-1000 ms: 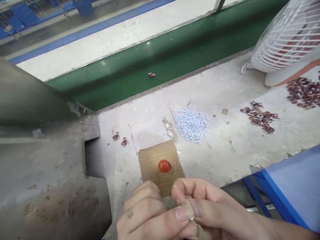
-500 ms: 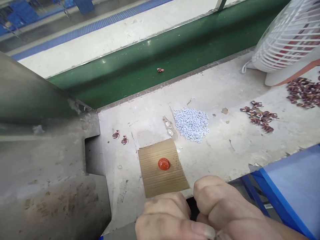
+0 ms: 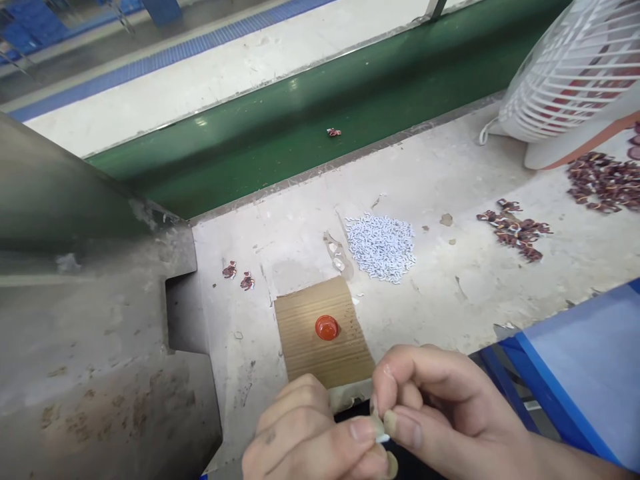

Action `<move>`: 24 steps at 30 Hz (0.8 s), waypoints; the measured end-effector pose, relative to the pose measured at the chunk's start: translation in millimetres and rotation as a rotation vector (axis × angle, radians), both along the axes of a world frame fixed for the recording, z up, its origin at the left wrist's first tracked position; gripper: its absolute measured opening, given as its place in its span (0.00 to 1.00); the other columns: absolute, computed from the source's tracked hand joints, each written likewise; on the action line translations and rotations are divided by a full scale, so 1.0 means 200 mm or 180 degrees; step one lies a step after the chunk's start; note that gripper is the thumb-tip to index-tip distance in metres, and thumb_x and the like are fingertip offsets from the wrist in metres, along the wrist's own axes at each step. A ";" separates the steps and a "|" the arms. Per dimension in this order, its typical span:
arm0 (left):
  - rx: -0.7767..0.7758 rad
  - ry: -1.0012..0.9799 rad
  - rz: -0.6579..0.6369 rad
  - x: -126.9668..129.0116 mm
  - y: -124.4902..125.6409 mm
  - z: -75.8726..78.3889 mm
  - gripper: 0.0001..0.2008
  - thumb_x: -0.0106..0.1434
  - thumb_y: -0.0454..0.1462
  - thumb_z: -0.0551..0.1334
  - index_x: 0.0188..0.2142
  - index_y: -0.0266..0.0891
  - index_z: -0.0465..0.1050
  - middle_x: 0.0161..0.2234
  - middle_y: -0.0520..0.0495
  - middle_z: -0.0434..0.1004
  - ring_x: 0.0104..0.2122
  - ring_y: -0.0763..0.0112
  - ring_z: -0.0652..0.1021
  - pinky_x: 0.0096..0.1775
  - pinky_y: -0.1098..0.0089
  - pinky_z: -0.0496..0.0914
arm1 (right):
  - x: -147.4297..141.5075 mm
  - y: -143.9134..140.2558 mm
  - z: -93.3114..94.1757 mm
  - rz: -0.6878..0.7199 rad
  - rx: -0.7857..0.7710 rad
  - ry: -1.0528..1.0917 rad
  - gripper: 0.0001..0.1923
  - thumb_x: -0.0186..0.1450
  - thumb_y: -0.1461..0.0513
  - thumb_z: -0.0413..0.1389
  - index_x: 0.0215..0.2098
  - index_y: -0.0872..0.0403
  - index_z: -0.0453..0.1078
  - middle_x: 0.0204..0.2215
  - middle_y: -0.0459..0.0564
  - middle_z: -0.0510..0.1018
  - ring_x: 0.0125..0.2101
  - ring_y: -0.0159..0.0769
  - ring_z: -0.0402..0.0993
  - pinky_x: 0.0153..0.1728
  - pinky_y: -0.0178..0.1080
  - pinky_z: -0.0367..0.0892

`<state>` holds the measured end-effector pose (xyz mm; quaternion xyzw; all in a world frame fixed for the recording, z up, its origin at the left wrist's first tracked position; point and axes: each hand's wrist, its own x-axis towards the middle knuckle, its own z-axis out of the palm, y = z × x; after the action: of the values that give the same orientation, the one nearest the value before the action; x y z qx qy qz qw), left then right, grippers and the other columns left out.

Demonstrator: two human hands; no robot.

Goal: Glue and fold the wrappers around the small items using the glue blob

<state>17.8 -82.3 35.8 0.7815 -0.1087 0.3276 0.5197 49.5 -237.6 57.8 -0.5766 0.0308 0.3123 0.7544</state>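
At the bottom of the view my left hand [image 3: 310, 433] is closed, its thumb and forefinger pinching a small white piece [image 3: 383, 438]. My right hand [image 3: 440, 400] meets it there, thumb and forefinger pinched together at the same spot. Whatever the right fingertips grip is too small to make out. Just beyond the hands lies a brown cardboard piece [image 3: 300, 360], bearing a small red dish [image 3: 327, 327] that looks wet inside. A heap of small white curved pieces [image 3: 381, 248] rests on the table behind the cardboard.
Small dark-red coil-like parts [image 3: 520, 230] lie on the right, with a larger pile [image 3: 603, 183] by a white fan [image 3: 555, 87]. Two similar parts [image 3: 239, 275] sit at left. A metal housing [image 3: 100, 333] borders the left side; a green belt [image 3: 260, 147] runs behind.
Both hands have turned and opened up to view, showing pinched fingertips and the white piece between them. The small part on the green belt has shifted right.
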 end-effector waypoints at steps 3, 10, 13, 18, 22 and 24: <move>0.0407 0.0077 -0.0067 0.00 0.03 0.00 0.05 0.74 0.40 0.65 0.41 0.43 0.78 0.16 0.59 0.66 0.14 0.76 0.63 0.18 0.71 0.65 | -0.03 -0.03 -0.02 0.0149 0.0051 0.0004 0.27 0.65 0.39 0.68 0.39 0.53 0.77 0.20 0.38 0.56 0.22 0.29 0.52 0.23 0.34 0.56; 0.0138 0.0192 -0.0411 0.02 0.02 0.03 0.05 0.75 0.38 0.64 0.40 0.40 0.76 0.18 0.59 0.67 0.16 0.78 0.63 0.19 0.73 0.62 | -0.08 -0.05 -0.06 0.0431 0.0465 0.0214 0.24 0.74 0.41 0.61 0.39 0.52 0.68 0.22 0.36 0.53 0.23 0.27 0.46 0.25 0.34 0.46; -0.0061 0.0663 -0.0377 0.03 0.01 0.02 0.06 0.72 0.42 0.67 0.42 0.43 0.80 0.19 0.57 0.70 0.17 0.75 0.67 0.21 0.72 0.66 | -0.10 -0.06 -0.08 0.0360 0.0564 0.0335 0.25 0.74 0.41 0.62 0.37 0.52 0.65 0.23 0.36 0.53 0.23 0.26 0.45 0.24 0.34 0.45; -0.0399 0.1639 -0.0303 0.04 0.02 -0.02 0.15 0.69 0.48 0.69 0.47 0.42 0.81 0.24 0.51 0.75 0.24 0.68 0.75 0.29 0.67 0.73 | -0.15 -0.08 -0.11 0.0476 0.0714 0.0471 0.25 0.72 0.43 0.65 0.35 0.53 0.64 0.23 0.37 0.55 0.23 0.26 0.46 0.24 0.33 0.45; -0.0669 0.2002 -0.0237 -0.02 0.05 -0.04 0.16 0.70 0.49 0.68 0.49 0.41 0.78 0.27 0.48 0.76 0.29 0.65 0.78 0.34 0.66 0.76 | -0.13 -0.12 -0.18 0.0281 0.0498 0.0377 0.24 0.74 0.43 0.62 0.36 0.53 0.65 0.23 0.37 0.55 0.23 0.26 0.48 0.24 0.32 0.47; -0.0787 0.2180 -0.0194 -0.08 0.07 -0.07 0.15 0.73 0.49 0.65 0.49 0.41 0.76 0.29 0.47 0.76 0.32 0.65 0.78 0.36 0.66 0.76 | -0.08 -0.16 -0.22 0.0206 0.0091 0.0227 0.23 0.77 0.42 0.57 0.40 0.52 0.65 0.22 0.36 0.54 0.22 0.27 0.46 0.24 0.33 0.47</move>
<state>2.6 -68.9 22.3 0.7735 0.0889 0.0420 0.6261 33.2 -269.9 13.0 -0.5549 0.0346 0.3573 0.7505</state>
